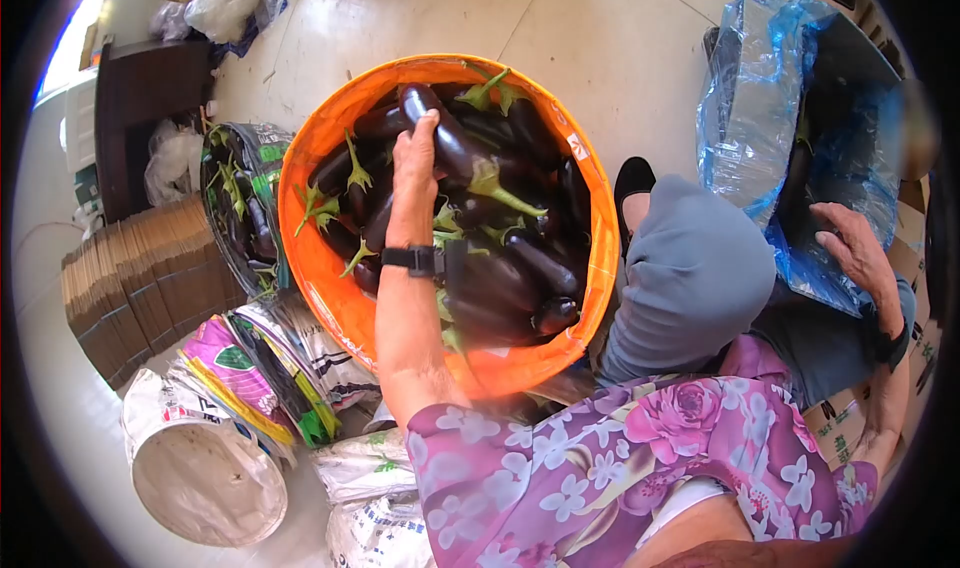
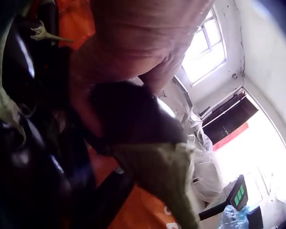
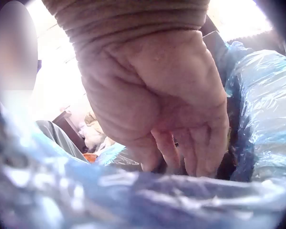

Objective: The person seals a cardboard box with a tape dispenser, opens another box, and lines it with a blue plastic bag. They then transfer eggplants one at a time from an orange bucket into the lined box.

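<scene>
My left hand grips a glossy dark purple eggplant over a round orange tub. Its green cap and stem point toward the tub's right side, and in the left wrist view the cap hangs below the fingers. Many more eggplants fill the tub. On the right, my right hand hovers at the opening of a box lined with thin blue plastic. Its fingers hang loosely with nothing held, their tips partly hidden behind the liner's near edge. Dark shapes lie inside the liner.
Left of the tub stand a dark mesh bag of eggplants and a stack of flattened cardboard. Printed sacks and a white bucket sit nearer. A knee rises between tub and box.
</scene>
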`<state>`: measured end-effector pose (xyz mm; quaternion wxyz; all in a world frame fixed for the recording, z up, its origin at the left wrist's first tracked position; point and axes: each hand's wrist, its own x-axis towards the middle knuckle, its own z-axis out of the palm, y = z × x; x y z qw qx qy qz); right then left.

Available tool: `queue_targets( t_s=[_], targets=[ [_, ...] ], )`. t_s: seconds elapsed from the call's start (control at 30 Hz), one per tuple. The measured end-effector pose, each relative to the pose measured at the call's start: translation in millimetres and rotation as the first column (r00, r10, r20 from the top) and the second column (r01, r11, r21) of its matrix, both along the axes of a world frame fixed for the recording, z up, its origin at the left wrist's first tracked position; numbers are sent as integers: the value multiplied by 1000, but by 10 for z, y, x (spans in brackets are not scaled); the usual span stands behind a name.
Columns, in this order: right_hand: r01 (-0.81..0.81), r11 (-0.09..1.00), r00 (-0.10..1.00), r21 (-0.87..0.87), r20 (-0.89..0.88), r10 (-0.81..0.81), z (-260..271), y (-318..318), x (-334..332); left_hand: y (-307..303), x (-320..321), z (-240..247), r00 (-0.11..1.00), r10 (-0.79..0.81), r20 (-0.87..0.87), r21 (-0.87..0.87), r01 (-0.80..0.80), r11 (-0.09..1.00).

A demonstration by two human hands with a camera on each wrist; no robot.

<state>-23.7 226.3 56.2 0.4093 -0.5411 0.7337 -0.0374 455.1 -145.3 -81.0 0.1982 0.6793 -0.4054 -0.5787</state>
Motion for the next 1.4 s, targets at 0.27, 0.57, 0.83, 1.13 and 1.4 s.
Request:
queue_targets(
  t_s=[0.27, 0.57, 0.83, 1.13, 1.4],
  targets=[
    [-11, 999, 999, 36, -34, 12, -79, 5, -42, 251, 6, -286, 993, -12, -117, -85, 2, 996],
    [53, 996, 998, 68, 29, -55, -121, -61, 31, 1015, 798, 989, 997, -67, -24, -176, 62, 982],
    [-52, 998, 999, 44, 3, 52, -153, -70, 90, 2218, 969, 442, 657, -382, 650, -373, 714, 592],
    [-99, 994, 994, 37, 49, 97, -130, -63, 244, 1966, -118, 140, -78, -818, 570, -35, 992, -118],
    [-21, 1000, 1000, -5, 5, 21, -72, 81, 289, 1870, -239, -376, -541, -651, 532, 50, 787, -615]
  ],
)
